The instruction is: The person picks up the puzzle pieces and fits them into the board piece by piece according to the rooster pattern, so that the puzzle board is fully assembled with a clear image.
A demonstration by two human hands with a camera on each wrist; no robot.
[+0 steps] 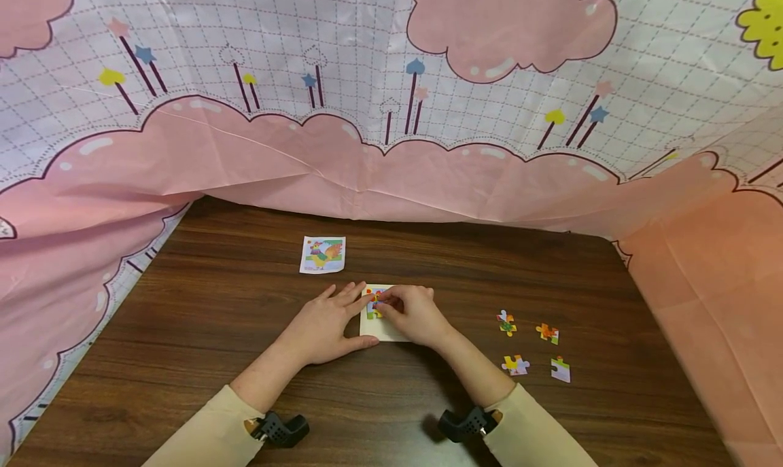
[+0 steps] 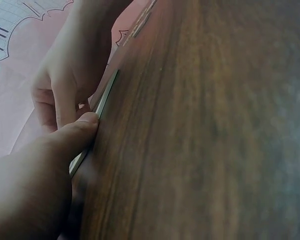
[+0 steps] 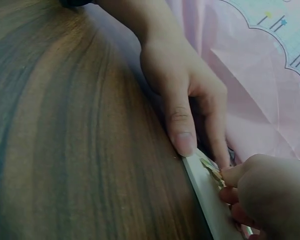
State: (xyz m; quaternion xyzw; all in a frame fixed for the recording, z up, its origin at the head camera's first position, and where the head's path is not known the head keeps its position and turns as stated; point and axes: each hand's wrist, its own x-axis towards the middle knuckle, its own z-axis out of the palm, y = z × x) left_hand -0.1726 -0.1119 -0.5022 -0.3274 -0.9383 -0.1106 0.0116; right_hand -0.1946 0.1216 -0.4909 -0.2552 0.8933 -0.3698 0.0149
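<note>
A pale square puzzle board [image 1: 385, 329] lies on the table between my hands, with colourful puzzle pieces [image 1: 372, 312] in its upper left part. My left hand [image 1: 324, 324] is spread along the board's left side. Its thumb [image 3: 185, 142] rests at the near corner, and the index fingertip touches the pieces. Over the board, my right hand [image 1: 419, 317] bends down with thumb and index finger pinching a puzzle piece at the right side of the joined ones. Those fingers mostly hide the piece. In the left wrist view the board's edge [image 2: 107, 95] shows as a thin strip.
Right of the board lie several loose jigsaw pieces, among them a green-and-white one [image 1: 506, 323], an orange one [image 1: 548, 333] and a lilac one [image 1: 560, 370]. A rooster picture card [image 1: 322, 255] lies behind the board. A patterned pink curtain [image 1: 367, 181] borders the dark wooden table [image 1: 245, 283].
</note>
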